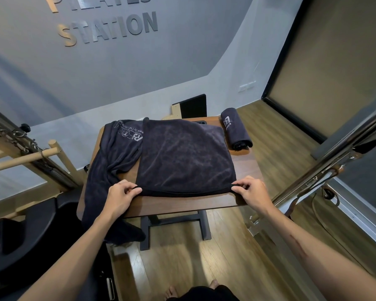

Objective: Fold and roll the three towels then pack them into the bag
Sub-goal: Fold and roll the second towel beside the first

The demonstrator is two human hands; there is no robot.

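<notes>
step in hand: folding towel number two, I'd say. I've got the flat dark grey terry towel (pixel 186 155) spread on the brown wooden surface (pixel 245 166) and I'm at its near edge, about to fold again or start the roll.

left hand (pixel 119 195): fingers and thumb pinching the near left corner of the flat towel, right at the black hem.

right hand (pixel 251 192): same deal on the near right corner, pinching the hem.

doing it well: keep the hem taut between both hands so the edge stays straight, then bring both corners forward together. If one side leads, the roll goes cone-shaped. Also worth smoothing the slight creases first, my guess is they'll bulk up the roll.

how it looks: soft plush pile, already doubled over by the look of the thick near edge, roughly square, far right corner a bit rounded off.

other towels: a rolled dark grey towel with pale print (pixel 236 129) sits at the far right of the surface, apart from the flat one. A crumpled dark grey towel with a pale logo (pixel 115 153) lies just left, touching the flat one and hanging off the near left edge.

bag: can't spot it for sure from here.
</notes>
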